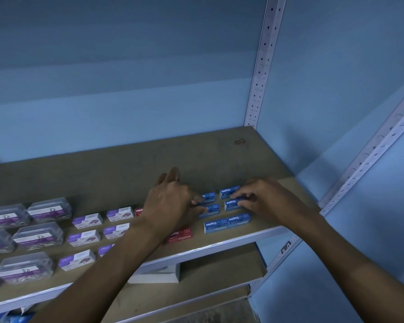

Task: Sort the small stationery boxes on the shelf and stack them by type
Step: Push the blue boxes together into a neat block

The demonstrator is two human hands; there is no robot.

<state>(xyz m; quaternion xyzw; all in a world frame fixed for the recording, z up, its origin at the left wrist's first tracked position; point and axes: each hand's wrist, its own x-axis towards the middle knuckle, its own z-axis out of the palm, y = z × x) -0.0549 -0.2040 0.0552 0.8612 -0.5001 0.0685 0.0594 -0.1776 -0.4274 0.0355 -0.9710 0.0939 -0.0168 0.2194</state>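
Blue staples boxes (226,223) on shelf (243,231) between both hands, left (173,203) and right (259,197), fingers pinched on them.

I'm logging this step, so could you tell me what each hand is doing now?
Left hand: fingertips pinching a blue staples box.
Right hand: fingertips on another blue staples box.

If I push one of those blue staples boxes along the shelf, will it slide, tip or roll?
The blue staples box is flat and low, so it would probably slide, not tip or roll. The shelf looks matte, so expect some drag. Its neighbours sit close, so a push may shift them too.
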